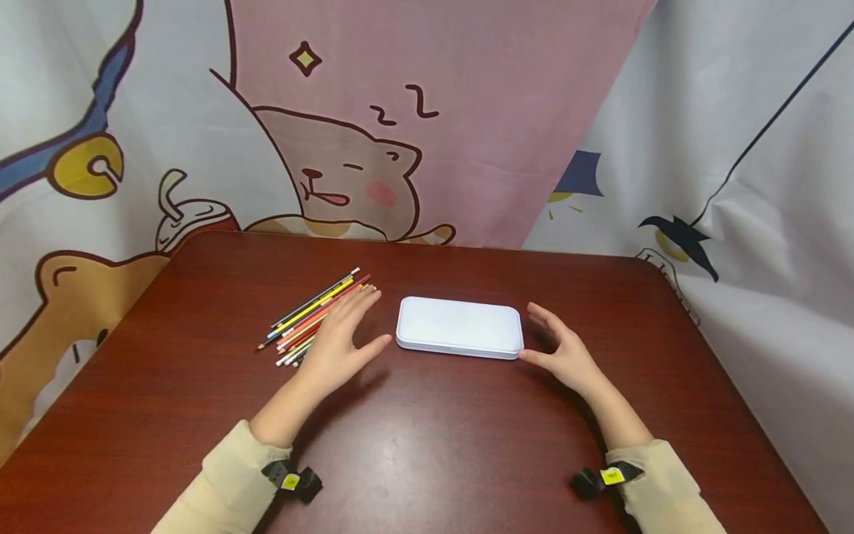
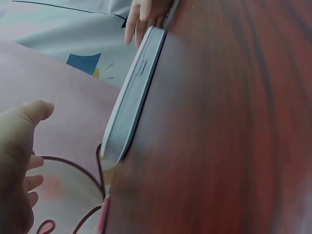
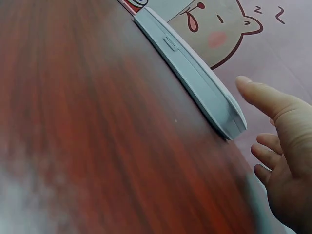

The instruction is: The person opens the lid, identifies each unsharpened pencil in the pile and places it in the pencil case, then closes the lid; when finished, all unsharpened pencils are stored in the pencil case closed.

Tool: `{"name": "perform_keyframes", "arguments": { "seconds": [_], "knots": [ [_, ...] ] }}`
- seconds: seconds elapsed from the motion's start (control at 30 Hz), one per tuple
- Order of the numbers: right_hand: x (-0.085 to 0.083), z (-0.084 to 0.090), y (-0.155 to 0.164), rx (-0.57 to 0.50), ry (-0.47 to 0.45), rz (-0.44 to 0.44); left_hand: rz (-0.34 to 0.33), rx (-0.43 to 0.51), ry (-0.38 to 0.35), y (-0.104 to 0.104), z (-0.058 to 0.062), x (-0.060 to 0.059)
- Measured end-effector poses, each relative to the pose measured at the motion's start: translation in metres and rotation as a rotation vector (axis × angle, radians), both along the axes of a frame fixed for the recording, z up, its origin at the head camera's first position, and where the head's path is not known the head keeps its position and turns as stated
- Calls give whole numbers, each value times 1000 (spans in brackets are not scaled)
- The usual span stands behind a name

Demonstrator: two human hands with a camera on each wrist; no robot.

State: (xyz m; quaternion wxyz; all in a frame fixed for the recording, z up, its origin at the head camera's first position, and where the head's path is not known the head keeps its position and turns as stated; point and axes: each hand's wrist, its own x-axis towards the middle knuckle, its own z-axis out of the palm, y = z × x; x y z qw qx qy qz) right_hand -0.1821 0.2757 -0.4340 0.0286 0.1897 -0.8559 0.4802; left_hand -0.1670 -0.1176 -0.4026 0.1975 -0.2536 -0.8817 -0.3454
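Observation:
A closed pale blue pencil case (image 1: 459, 328) lies flat at the middle of the dark red table (image 1: 434, 445). A loose pile of coloured pencils (image 1: 313, 310) lies to its left. My left hand (image 1: 343, 334) hovers open over the pencils' near ends, a short gap from the case's left end. My right hand (image 1: 559, 347) is open beside the case's right end, its thumb close to the front corner; contact cannot be told. The left wrist view shows the case (image 2: 131, 97) edge-on, my left hand (image 2: 17, 161) apart from it. In the right wrist view the case (image 3: 195, 73) lies before my right hand (image 3: 282, 146).
A cartoon-printed cloth backdrop (image 1: 427, 133) hangs behind and around the table. The table's rounded back corners lie at far left and far right. Bare tabletop (image 3: 97, 122) stretches between my forearms and the near edge.

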Motion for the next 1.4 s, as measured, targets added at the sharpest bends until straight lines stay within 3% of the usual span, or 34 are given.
{"name": "perform_keyframes", "arguments": {
  "seconds": [0.17, 0.47, 0.63, 0.97, 1.23, 1.4],
  "knots": [
    [-5, -4, -3, 51, -77, 39, -22, -28, -53, 14, -6, -3],
    [-12, -5, -9, 210, -119, 28, -95, -63, -27, 38, -15, -11],
    [-14, -6, -10, 245, -111, 27, -128, -60, -10, 53, -19, -18],
    [-18, -7, -13, 269, -117, 16, -168, -113, -58, 77, -23, -26],
    [-18, -8, -14, 271, -115, 11, -190, -297, -126, 91, -23, -29],
    [-18, -8, -14, 267, -110, 13, -204, -466, -103, 97, -22, -30]
  ]
}}
